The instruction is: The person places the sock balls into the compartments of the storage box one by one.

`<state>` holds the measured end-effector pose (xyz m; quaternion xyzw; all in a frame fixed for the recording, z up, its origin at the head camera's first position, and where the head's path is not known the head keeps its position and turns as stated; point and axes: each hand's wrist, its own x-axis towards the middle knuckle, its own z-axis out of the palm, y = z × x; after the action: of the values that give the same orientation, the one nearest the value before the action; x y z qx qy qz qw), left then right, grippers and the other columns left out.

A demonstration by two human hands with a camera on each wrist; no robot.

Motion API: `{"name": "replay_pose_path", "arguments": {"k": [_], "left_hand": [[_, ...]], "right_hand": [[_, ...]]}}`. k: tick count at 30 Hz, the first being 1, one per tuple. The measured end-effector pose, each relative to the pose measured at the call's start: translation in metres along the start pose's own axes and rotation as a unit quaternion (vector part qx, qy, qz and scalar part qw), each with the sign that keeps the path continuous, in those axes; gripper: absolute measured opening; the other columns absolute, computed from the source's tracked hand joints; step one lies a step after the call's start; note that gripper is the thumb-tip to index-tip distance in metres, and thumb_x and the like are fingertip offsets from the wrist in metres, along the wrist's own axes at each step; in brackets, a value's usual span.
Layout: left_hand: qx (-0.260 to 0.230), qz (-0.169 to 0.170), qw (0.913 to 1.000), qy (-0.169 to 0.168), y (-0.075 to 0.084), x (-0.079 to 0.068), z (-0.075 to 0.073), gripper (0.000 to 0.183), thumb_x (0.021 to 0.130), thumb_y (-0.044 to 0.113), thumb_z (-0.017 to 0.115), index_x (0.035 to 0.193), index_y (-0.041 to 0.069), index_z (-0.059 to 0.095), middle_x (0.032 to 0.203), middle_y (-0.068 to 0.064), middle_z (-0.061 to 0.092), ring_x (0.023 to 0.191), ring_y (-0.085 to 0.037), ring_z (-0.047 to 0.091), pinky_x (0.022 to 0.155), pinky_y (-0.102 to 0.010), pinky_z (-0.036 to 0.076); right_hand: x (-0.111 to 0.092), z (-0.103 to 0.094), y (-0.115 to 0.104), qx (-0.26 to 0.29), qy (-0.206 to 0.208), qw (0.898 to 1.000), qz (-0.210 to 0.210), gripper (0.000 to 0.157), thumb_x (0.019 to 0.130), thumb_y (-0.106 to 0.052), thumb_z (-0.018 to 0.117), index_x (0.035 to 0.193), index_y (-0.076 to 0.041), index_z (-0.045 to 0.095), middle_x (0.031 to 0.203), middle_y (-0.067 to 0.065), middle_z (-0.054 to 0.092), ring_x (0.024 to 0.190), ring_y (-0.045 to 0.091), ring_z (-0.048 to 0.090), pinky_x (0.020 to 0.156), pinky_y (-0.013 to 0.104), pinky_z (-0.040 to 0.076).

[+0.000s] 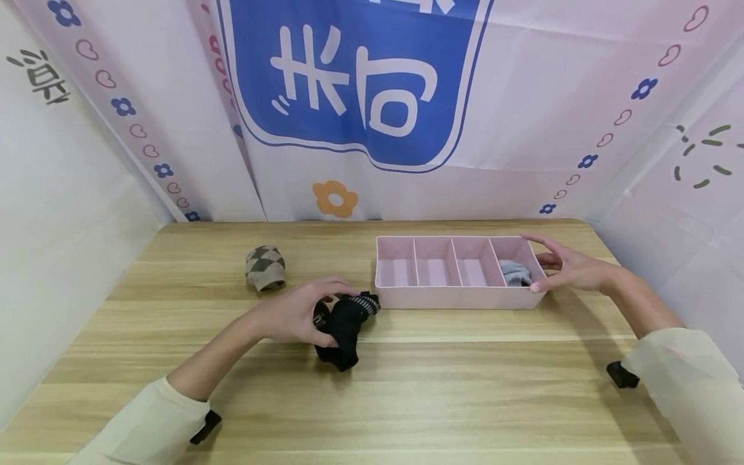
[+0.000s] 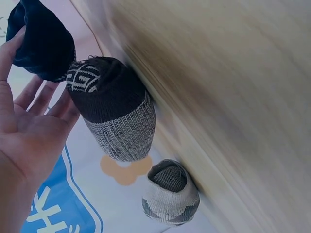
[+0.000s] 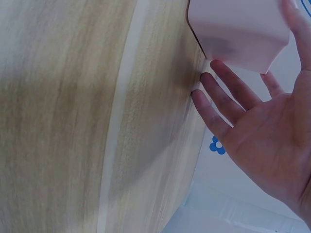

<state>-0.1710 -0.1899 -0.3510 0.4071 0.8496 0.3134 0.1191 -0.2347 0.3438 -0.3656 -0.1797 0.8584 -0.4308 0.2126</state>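
In the head view my left hand [image 1: 290,316] pinches a black sock [image 1: 344,332] between thumb and fingers, left of the pink divided box. Partly hidden behind that hand is a rolled black-and-grey sock [image 2: 119,114], which the left wrist view shows standing on the table. Beyond it sits a rolled argyle sock [image 1: 265,268]. My right hand [image 1: 572,268] holds the right end of the pink box [image 1: 453,298], thumb at the front corner and index finger at the back; its other fingers are spread outside. A light grey sock [image 1: 514,272] lies in the rightmost compartment.
The wooden table [image 1: 465,387] runs up to a printed cloth backdrop [image 1: 523,129], with cloth walls at both sides. Upright dividers split the box into a row of compartments. Black wrist devices [image 1: 622,374] are worn near both sleeves.
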Motion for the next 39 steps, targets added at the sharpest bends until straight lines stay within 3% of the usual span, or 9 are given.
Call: {"name": "replay_pose_path", "arguments": {"k": [11,16,22,33,39], "left_hand": [[-0.011,0.006,0.9998,0.015,0.004,0.001,0.003,0.075,0.077,0.023,0.090,0.142,0.006,0.057,0.142,-0.010,0.059,0.124,-0.027,0.059,0.105,-0.055,0.049],[-0.034,0.013,0.9991,0.019,0.005,0.003,0.003,0.074,0.077,0.022,0.089,0.142,0.006,0.057,0.141,-0.009,0.060,0.123,-0.026,0.059,0.103,-0.052,0.051],[-0.028,0.021,0.9989,0.032,0.010,0.007,0.003,0.075,0.078,0.022,0.089,0.143,0.005,0.057,0.143,-0.009,0.060,0.124,-0.027,0.059,0.102,-0.050,0.052],[-0.062,0.040,0.9960,0.052,0.019,0.026,0.004,0.075,0.077,0.015,0.090,0.143,0.004,0.057,0.144,-0.009,0.059,0.125,-0.024,0.057,0.100,-0.044,0.053],[-0.071,0.034,0.9953,0.056,0.024,0.041,0.004,0.077,0.078,0.012,0.089,0.146,0.002,0.054,0.147,-0.012,0.056,0.127,-0.027,0.056,0.100,-0.044,0.054]], "right_hand": [[0.000,0.000,0.002,0.005,0.000,1.000,0.001,0.108,0.087,-0.011,0.080,0.165,-0.012,0.006,0.159,0.044,0.020,0.146,0.062,0.021,0.112,0.073,0.028],[0.000,0.000,0.003,0.009,0.000,1.000,-0.002,0.107,0.087,-0.011,0.079,0.165,-0.012,0.006,0.159,0.043,0.020,0.146,0.062,0.021,0.113,0.072,0.028],[0.000,0.000,0.002,0.006,0.001,1.000,0.002,0.108,0.087,-0.012,0.079,0.165,-0.011,0.006,0.159,0.043,0.021,0.146,0.062,0.021,0.113,0.072,0.028],[0.000,0.000,0.000,0.006,0.000,1.000,0.012,0.110,0.086,-0.013,0.080,0.165,-0.009,0.004,0.160,0.042,0.016,0.146,0.062,0.021,0.112,0.073,0.028],[0.000,-0.001,0.000,0.003,-0.001,1.000,0.012,0.109,0.087,-0.013,0.080,0.165,-0.010,0.005,0.160,0.042,0.018,0.145,0.062,0.023,0.112,0.072,0.030]]}}
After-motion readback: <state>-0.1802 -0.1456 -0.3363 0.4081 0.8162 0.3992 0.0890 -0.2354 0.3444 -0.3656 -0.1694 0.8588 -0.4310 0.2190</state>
